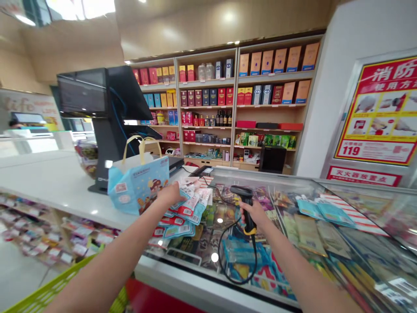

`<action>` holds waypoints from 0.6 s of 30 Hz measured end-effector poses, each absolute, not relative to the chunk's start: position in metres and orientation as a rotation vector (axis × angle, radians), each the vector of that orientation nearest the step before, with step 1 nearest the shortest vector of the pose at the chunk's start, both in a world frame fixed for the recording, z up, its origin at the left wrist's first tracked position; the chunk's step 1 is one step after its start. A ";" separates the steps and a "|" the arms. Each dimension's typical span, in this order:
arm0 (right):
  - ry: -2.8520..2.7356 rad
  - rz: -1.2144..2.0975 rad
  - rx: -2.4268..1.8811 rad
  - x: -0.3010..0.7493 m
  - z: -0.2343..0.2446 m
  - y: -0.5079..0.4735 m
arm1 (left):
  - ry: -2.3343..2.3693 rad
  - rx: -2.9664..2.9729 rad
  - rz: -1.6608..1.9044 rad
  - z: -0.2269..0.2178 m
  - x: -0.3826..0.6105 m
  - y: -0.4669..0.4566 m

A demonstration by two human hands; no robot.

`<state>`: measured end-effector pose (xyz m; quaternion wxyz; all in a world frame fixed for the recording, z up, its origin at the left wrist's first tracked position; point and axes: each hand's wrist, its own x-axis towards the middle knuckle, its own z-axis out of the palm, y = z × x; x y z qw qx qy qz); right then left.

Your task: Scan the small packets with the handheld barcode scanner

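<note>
My right hand (pixel 256 214) is closed round the yellow-and-black handle of a barcode scanner (pixel 243 194), its head pointing left; a black cord (pixel 228 252) loops down from it over the glass. My left hand (pixel 171 194) rests on a spread pile of red, white and blue packets (pixel 182 213) lying on the glass counter top (pixel 286 243), fingers curled on the top packets. Just left of that hand stands a light blue gift bag (pixel 137 184) with yellow handles.
A black till with two screens (pixel 97 100) stands on the white counter (pixel 48 178) behind the bag. Two blue packets (pixel 322 211) lie further right on the glass. Shelves of boxed goods (pixel 228 95) fill the back wall. A green basket (pixel 48 291) sits at lower left.
</note>
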<state>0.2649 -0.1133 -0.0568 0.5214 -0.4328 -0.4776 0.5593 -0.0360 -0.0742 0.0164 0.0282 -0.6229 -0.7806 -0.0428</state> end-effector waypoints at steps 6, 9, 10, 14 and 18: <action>-1.093 1.372 -1.049 0.253 -0.071 -0.107 | -2.442 -1.913 -0.032 0.019 -0.060 -0.061; -1.094 1.373 -1.093 0.258 -0.078 -0.108 | -2.459 -1.912 0.008 0.015 -0.065 -0.052; -1.101 1.365 -1.114 0.260 -0.079 -0.108 | -2.461 -1.910 0.006 0.014 -0.067 -0.050; -1.137 1.342 -1.149 0.264 -0.080 -0.112 | -2.456 -1.933 -0.083 0.007 -0.075 -0.038; -1.140 1.354 -1.131 0.265 -0.082 -0.112 | -2.465 -1.940 -0.480 -0.001 -0.084 -0.028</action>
